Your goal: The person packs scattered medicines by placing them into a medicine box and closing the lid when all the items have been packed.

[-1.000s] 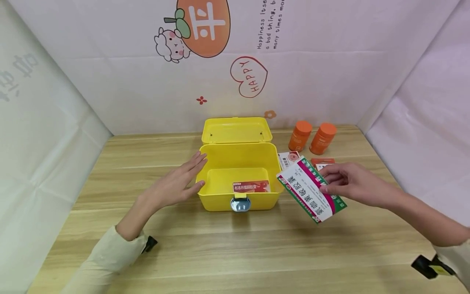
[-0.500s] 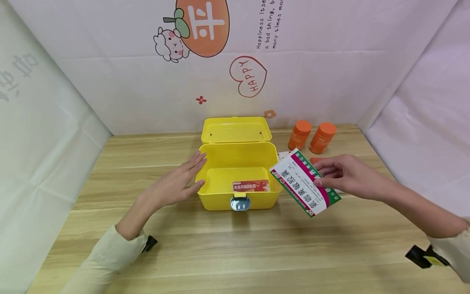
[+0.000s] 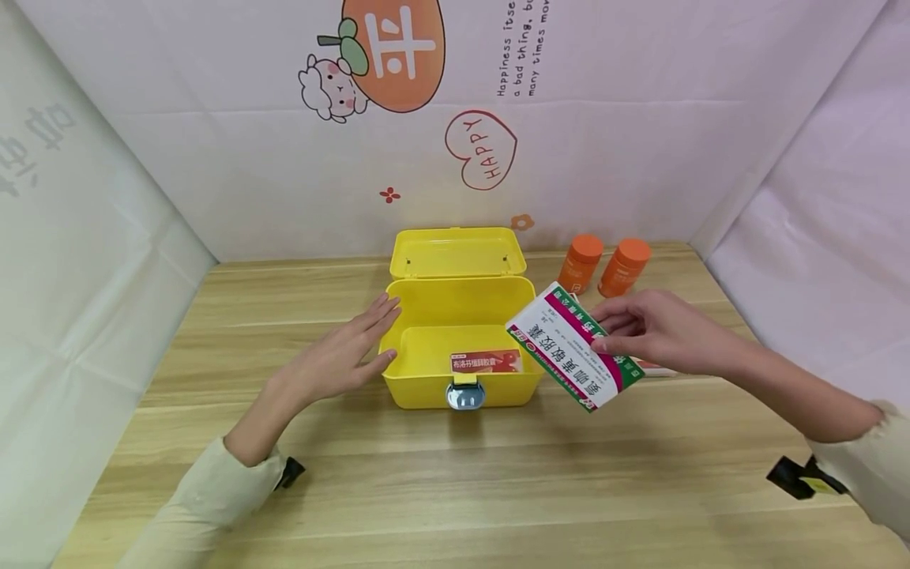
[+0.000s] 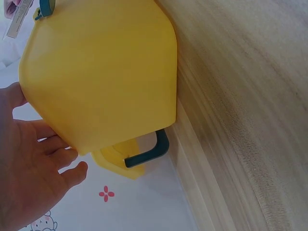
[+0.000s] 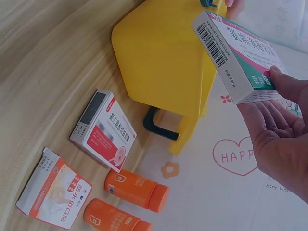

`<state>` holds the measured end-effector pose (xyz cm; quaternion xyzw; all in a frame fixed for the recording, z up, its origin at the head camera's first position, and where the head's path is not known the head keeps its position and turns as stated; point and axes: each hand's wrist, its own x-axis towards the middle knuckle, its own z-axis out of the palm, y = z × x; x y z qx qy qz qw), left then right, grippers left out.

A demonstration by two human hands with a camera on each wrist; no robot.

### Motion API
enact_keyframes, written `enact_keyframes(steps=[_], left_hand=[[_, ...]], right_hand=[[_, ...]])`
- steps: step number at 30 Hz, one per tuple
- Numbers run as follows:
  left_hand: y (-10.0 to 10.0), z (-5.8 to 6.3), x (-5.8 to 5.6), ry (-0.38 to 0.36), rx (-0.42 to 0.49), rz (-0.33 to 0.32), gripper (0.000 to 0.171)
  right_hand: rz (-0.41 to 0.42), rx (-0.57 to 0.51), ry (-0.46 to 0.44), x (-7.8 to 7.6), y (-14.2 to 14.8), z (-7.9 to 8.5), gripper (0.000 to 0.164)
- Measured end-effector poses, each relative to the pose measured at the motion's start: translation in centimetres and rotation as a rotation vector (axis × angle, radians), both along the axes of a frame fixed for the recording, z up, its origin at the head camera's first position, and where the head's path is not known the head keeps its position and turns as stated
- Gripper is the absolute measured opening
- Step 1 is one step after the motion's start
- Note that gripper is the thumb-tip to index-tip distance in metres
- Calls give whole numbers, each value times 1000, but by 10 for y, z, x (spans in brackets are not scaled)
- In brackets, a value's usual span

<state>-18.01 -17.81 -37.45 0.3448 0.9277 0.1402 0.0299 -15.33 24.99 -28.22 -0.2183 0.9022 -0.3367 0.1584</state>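
Note:
A yellow lidded box (image 3: 426, 390) stands on the table with its lid (image 3: 458, 254) raised at the back. Inside it lies a red and white medicine box (image 3: 486, 361). My left hand (image 3: 344, 356) rests along the box's left rim, fingers extended; the left wrist view shows the fingertips at the yellow edge. Between thumb and fingers my right hand (image 3: 657, 332) pinches a green, white and magenta medicine box (image 3: 569, 344). This carton hangs tilted in the air, just right of the yellow box. In the right wrist view its barcode end (image 5: 216, 50) shows.
Two orange bottles (image 3: 580, 261) stand at the back right. In the right wrist view, a white and red medicine box (image 5: 106, 132) and a white and orange bandage box (image 5: 54, 190) lie beside them. A fabric wall (image 3: 249, 174) rises behind the table (image 3: 455, 490).
My right hand has moved left and slightly away from me with the green and white medicine box, closer to the yellow box. My left hand has stayed in place.

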Motion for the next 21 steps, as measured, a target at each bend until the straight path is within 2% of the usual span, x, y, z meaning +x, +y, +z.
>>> enact_keyframes(steps=[8, 21], left_hand=[[0, -1, 0, 6, 20, -1, 68], [0, -2, -1, 12, 13, -4, 68]], right_hand=[[27, -11, -27, -6, -8, 3, 33], [62, 44, 63, -17, -23, 11, 31]])
